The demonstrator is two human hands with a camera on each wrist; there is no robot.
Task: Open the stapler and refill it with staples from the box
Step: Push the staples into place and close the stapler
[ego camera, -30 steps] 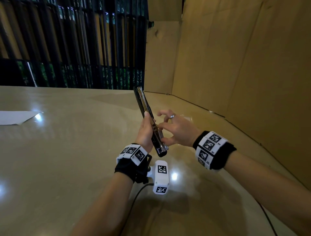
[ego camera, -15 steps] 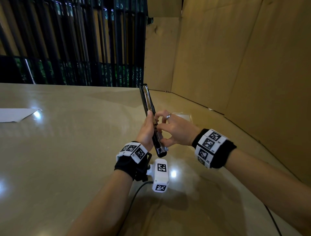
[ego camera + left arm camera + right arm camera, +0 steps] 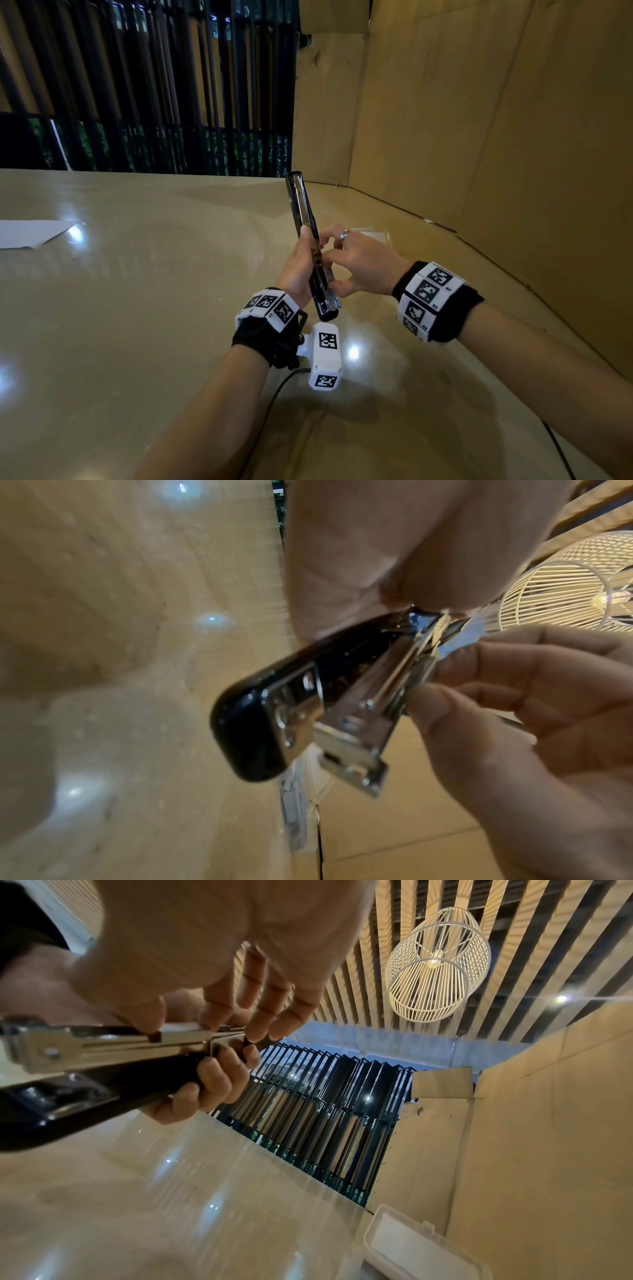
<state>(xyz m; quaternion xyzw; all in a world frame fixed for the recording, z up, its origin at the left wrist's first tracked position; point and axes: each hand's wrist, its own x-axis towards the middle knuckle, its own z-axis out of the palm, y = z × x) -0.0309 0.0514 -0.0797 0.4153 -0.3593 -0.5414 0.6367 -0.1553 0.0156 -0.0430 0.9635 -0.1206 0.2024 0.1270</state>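
Head view: left hand (image 3: 298, 270) grips the stapler (image 3: 310, 246) upright above the table (image 3: 137, 308), tip at twelve o'clock. Right hand (image 3: 359, 263) pinches its metal rail. Rigid, glossy, likely slippery; hold the black body.
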